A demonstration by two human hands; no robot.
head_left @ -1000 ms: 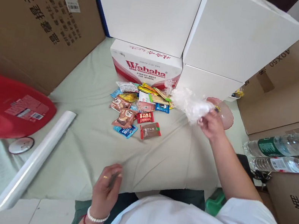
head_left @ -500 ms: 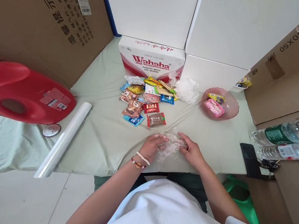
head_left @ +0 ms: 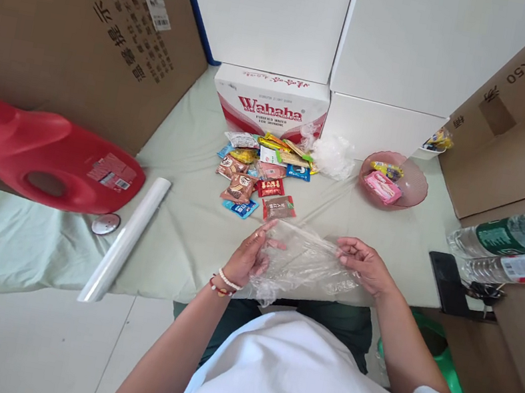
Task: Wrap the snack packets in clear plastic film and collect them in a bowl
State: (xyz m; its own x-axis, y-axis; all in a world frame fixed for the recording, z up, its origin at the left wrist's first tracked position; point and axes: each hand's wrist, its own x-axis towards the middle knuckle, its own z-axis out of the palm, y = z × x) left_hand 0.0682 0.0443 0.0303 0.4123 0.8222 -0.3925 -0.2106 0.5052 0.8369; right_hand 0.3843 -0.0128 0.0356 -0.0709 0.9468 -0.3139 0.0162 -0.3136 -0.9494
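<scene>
Here we hold a clear plastic bag [head_left: 305,258] over the near edge of the tablecloth [head_left: 190,231], our left hand [head_left: 247,253] and right hand [head_left: 366,266] each pinching one side between thumb and fingers.

A clear plastic bag [head_left: 304,261] is held spread between the left-hand grip [head_left: 248,255] and the right-hand grip [head_left: 366,267], at the near edge of the desk [head_left: 332,205]. Beyond it, wrapped snacks [head_left: 240,187] are heaped before a box [head_left: 270,108], with crumpled plastic [head_left: 333,157] beside them. To their right, packets [head_left: 382,187] are held in a pink bowl [head_left: 415,188].
</scene>
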